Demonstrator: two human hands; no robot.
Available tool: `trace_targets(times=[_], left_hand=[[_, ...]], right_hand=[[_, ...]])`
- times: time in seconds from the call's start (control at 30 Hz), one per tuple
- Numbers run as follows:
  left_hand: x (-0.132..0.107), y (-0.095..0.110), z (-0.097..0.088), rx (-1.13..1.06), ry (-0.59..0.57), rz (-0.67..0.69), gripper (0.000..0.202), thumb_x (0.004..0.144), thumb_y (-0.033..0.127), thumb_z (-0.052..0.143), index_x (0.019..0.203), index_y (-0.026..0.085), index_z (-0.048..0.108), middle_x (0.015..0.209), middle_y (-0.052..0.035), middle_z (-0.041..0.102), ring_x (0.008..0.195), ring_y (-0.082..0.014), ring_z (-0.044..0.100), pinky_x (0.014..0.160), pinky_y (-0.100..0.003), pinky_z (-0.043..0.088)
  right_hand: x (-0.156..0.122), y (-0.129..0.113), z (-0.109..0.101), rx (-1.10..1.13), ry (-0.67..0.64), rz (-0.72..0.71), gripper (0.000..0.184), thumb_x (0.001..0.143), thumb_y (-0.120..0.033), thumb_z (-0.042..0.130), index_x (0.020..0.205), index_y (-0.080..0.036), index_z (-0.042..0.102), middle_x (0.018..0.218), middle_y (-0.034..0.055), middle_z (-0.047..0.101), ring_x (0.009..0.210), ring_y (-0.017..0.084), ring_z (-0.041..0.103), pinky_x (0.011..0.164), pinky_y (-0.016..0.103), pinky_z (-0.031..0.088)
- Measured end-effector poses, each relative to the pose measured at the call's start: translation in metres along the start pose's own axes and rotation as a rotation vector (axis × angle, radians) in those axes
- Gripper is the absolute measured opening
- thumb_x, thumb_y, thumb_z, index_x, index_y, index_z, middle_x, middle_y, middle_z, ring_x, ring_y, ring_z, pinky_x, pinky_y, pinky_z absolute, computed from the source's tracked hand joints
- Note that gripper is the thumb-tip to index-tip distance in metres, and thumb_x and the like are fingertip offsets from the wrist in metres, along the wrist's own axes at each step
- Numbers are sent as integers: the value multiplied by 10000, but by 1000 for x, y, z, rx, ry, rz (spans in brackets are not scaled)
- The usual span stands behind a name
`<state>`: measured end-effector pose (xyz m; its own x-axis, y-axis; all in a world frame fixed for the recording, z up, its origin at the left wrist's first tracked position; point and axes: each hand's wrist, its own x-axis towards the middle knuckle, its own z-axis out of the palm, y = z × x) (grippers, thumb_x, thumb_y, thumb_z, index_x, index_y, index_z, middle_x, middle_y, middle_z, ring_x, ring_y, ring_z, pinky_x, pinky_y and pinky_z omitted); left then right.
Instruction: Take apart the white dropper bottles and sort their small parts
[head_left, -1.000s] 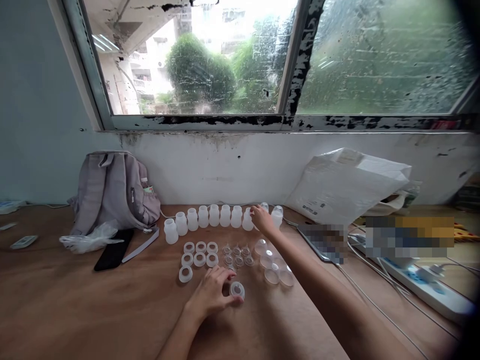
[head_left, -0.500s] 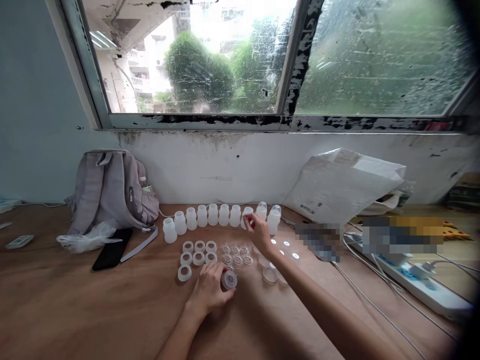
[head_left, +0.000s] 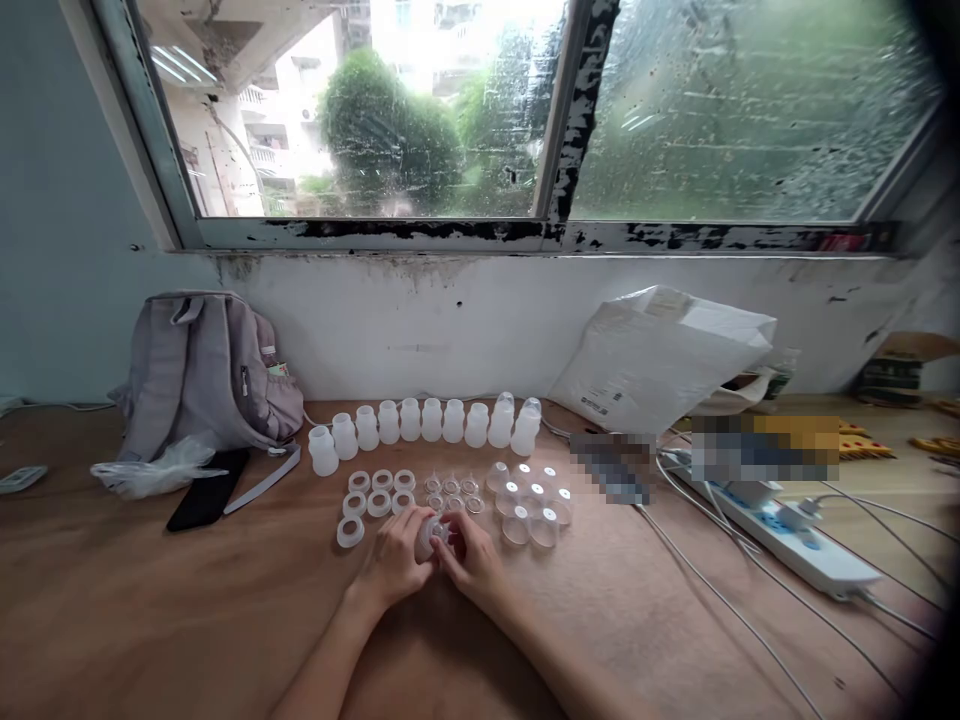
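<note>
At a brown wooden counter (head_left: 187, 620), a translucent round plastic piece (head_left: 429, 540) sits between the left hand (head_left: 391, 552), its grip clasped around the left side, and the equally close right hand (head_left: 478, 562), fingers at the upturned, right-tilted face, their closure unclear.

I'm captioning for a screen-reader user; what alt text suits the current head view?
A left hand holds a translucent ring-shaped part, the right hand close against it, over a wooden table. Beyond lie white rings, small clear teat-like parts and translucent caps, before a row of ten frosted bottles, two capped. A grey backpack stands left.
</note>
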<state>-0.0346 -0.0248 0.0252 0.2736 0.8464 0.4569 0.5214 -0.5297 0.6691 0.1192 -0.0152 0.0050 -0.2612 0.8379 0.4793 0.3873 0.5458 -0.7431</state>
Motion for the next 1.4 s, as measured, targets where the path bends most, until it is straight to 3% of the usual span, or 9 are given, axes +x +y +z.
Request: trace_targets(times=[0.27, 0.47, 0.67, 0.9, 1.07, 1.4], left_hand=[[-1, 6, 0, 189, -151, 75, 349, 669, 211, 531, 1016, 233, 539, 878, -40, 560, 819, -193, 527, 707, -270, 422], [-1, 6, -1, 277, -188, 74, 345, 665, 259, 562, 1006, 216, 531, 888, -29, 550, 837, -181, 517, 730, -272, 428], [1, 3, -13, 283, -226, 80, 317, 673, 358, 594, 963, 235, 563, 905, -24, 550, 846, -181, 510, 773, -297, 411], [2, -7, -27, 386, -156, 2, 321, 651, 332, 608, 945, 221, 546, 890, -34, 549, 856, -208, 482, 783, -334, 378], [2, -11, -31, 415, -167, -19, 279, 643, 346, 604, 887, 221, 556, 893, -30, 555, 875, -218, 472, 800, -342, 352], [1, -18, -42, 439, -203, -126, 298, 629, 372, 596, 896, 245, 556, 889, -9, 562, 892, -207, 478, 804, -319, 326]], right_hand=[[-3, 6, 5, -77, -41, -6, 150, 623, -102, 454, 738, -198, 457, 609, -31, 492, 526, 103, 436, 515, 201, 342], [0, 5, 0, -66, -69, -20, 178, 594, -71, 417, 724, -189, 446, 592, -39, 475, 518, 93, 421, 517, 188, 329], [4, -4, -8, -17, -91, -30, 217, 570, -56, 403, 732, -185, 467, 615, -35, 479, 538, 96, 419, 520, 184, 334], [5, 10, -10, -290, 19, 100, 125, 698, -180, 436, 817, -190, 474, 703, 2, 528, 580, 129, 487, 564, 224, 365], [5, 19, -9, -473, -26, 240, 167, 721, -203, 445, 885, -185, 470, 806, 40, 574, 614, 151, 544, 545, 235, 355], [8, 29, -10, -461, -3, 232, 161, 745, -243, 451, 890, -184, 491, 746, 33, 588, 656, 164, 557, 574, 240, 375]])
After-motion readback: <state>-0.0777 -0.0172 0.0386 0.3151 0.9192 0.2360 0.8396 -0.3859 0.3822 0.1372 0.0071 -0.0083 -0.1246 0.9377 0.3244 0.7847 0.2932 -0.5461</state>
